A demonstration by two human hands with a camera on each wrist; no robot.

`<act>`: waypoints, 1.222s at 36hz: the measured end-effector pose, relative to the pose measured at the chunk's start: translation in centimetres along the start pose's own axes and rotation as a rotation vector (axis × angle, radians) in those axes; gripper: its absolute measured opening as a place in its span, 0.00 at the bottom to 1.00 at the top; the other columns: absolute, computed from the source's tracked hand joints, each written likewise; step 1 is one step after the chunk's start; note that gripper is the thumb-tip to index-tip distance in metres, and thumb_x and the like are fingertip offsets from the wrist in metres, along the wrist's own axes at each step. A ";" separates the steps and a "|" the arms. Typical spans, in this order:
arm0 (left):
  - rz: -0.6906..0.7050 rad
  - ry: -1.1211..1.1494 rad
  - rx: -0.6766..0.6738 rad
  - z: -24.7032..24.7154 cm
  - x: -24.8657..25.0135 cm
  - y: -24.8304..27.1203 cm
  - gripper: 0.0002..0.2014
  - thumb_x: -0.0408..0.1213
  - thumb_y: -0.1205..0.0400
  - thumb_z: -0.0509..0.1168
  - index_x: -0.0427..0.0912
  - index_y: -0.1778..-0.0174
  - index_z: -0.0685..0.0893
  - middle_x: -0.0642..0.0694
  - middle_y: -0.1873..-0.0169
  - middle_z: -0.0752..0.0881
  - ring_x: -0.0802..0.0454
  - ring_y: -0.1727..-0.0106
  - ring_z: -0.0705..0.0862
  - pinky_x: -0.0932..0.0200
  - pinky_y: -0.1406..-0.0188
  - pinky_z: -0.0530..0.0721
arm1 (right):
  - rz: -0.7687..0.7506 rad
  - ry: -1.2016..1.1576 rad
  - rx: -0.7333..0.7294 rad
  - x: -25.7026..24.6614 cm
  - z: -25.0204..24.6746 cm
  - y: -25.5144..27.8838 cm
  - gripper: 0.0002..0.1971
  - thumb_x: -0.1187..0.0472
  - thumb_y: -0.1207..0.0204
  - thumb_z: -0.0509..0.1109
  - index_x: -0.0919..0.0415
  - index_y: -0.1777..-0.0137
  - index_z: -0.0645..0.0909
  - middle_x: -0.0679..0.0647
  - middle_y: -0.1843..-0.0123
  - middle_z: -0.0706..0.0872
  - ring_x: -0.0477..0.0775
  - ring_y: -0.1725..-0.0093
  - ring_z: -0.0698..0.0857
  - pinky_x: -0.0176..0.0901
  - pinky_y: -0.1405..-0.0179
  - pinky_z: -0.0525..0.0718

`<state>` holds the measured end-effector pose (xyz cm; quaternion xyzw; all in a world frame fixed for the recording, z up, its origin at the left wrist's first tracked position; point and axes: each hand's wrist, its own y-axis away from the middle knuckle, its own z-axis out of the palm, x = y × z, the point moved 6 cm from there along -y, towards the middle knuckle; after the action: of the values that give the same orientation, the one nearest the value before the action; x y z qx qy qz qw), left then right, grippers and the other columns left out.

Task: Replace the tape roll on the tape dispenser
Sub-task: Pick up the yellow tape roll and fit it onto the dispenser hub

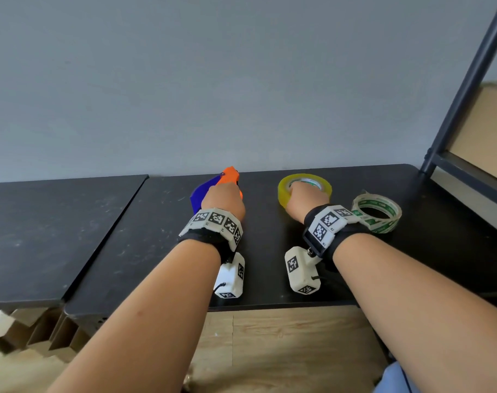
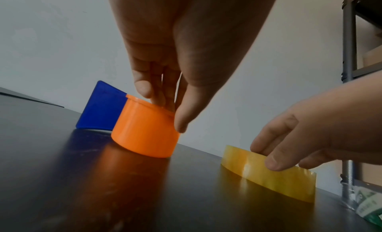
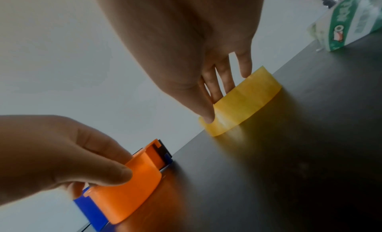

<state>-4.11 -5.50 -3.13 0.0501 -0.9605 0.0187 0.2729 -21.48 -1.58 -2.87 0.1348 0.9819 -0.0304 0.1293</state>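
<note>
A right hand is pinching a yellow roll at the table's edge, while the left hand is gripping a dispenser.
</note>
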 end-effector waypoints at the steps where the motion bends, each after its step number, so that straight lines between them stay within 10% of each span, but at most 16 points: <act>1: -0.050 0.035 0.025 -0.5 0.0 -0.4 0.09 0.46 0.27 0.61 0.50 0.68 0.66 0.50 0.76 0.68 0.46 0.77 0.65 0.70 0.82 0.60 | -0.031 0.018 0.018 -0.4 0.0 0.2 0.10 0.66 0.22 0.62 0.64 0.52 0.85 0.59 0.52 0.89 0.58 0.55 0.86 0.47 0.49 0.83; 7: -0.008 -0.127 0.028 -1.6 -0.5 0.5 0.08 0.45 0.27 0.63 0.52 0.60 0.68 0.48 0.73 0.72 0.47 0.74 0.68 0.60 0.79 0.65 | -0.028 0.117 0.001 -1.8 1.0 1.5 0.15 0.67 0.24 0.62 0.55 0.72 0.68 0.51 0.61 0.77 0.57 0.44 0.86 0.51 0.37 0.79; 10: 0.288 -0.219 0.118 -1.6 0.6 0.9 0.10 0.33 0.21 0.60 0.52 0.48 0.73 0.46 0.65 0.79 0.43 0.67 0.75 0.56 0.70 0.73 | -0.009 0.093 -0.060 -1.9 1.5 1.6 0.09 0.66 0.23 0.58 0.58 0.63 0.75 0.53 0.58 0.78 0.60 0.46 0.81 0.56 0.30 0.70; 16: 0.242 -0.222 0.029 -5.3 2.4 2.6 0.10 0.32 0.16 0.57 0.41 0.50 0.84 0.37 0.43 0.86 0.37 0.44 0.82 0.49 0.44 0.80 | -0.020 0.012 0.018 -2.5 0.1 2.1 0.14 0.66 0.22 0.58 0.62 0.47 0.85 0.57 0.48 0.86 0.63 0.40 0.84 0.51 0.41 0.73; 22: 0.136 0.092 0.145 -6.5 0.6 1.2 0.14 0.33 0.19 0.61 0.43 0.71 0.79 0.44 0.72 0.79 0.38 0.60 0.80 0.56 0.62 0.73 | -0.021 -0.139 0.190 -3.1 -2.1 2.0 0.16 0.64 0.22 0.58 0.67 0.45 0.87 0.62 0.42 0.88 0.64 0.40 0.85 0.47 0.50 0.74; 26: 0.052 0.300 0.103 -5.9 -0.5 -0.1 0.13 0.35 0.17 0.63 0.37 0.45 0.91 0.36 0.50 0.90 0.37 0.46 0.87 0.53 0.48 0.82 | -0.072 -0.141 0.258 -3.6 -2.8 1.7 0.15 0.61 0.21 0.59 0.64 0.45 0.87 0.60 0.43 0.86 0.63 0.40 0.83 0.46 0.52 0.67; 33: -0.054 0.365 0.035 -3.8 -3.3 -1.0 0.16 0.31 0.15 0.61 0.30 0.33 0.82 0.34 0.36 0.85 0.39 0.35 0.85 0.50 0.37 0.85 | -0.092 -0.109 0.269 -4.0 -2.6 1.1 0.15 0.59 0.21 0.64 0.62 0.38 0.83 0.60 0.36 0.82 0.63 0.35 0.81 0.48 0.47 0.73; 38: -0.078 0.268 0.021 -3.1 -4.2 -0.6 0.13 0.29 0.16 0.61 0.29 0.40 0.85 0.33 0.41 0.87 0.36 0.39 0.87 0.48 0.43 0.86 | -0.108 -0.104 0.257 -4.3 -2.2 1.4 0.15 0.59 0.21 0.63 0.63 0.39 0.83 0.61 0.36 0.82 0.63 0.35 0.81 0.50 0.44 0.74; 44: -0.168 0.032 -0.074 -2.2 -5.6 -0.2 0.14 0.28 0.19 0.64 0.36 0.73 0.76 0.42 0.71 0.83 0.45 0.68 0.82 0.59 0.71 0.74 | -0.113 -0.106 0.230 -4.4 -1.8 1.9 0.14 0.60 0.22 0.64 0.61 0.40 0.83 0.60 0.36 0.81 0.64 0.35 0.80 0.52 0.40 0.74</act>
<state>1.84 -5.07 -4.20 0.1202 -0.9485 -0.0391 0.2905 -17.31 -0.76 -0.04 0.0916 0.9698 -0.1569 0.1628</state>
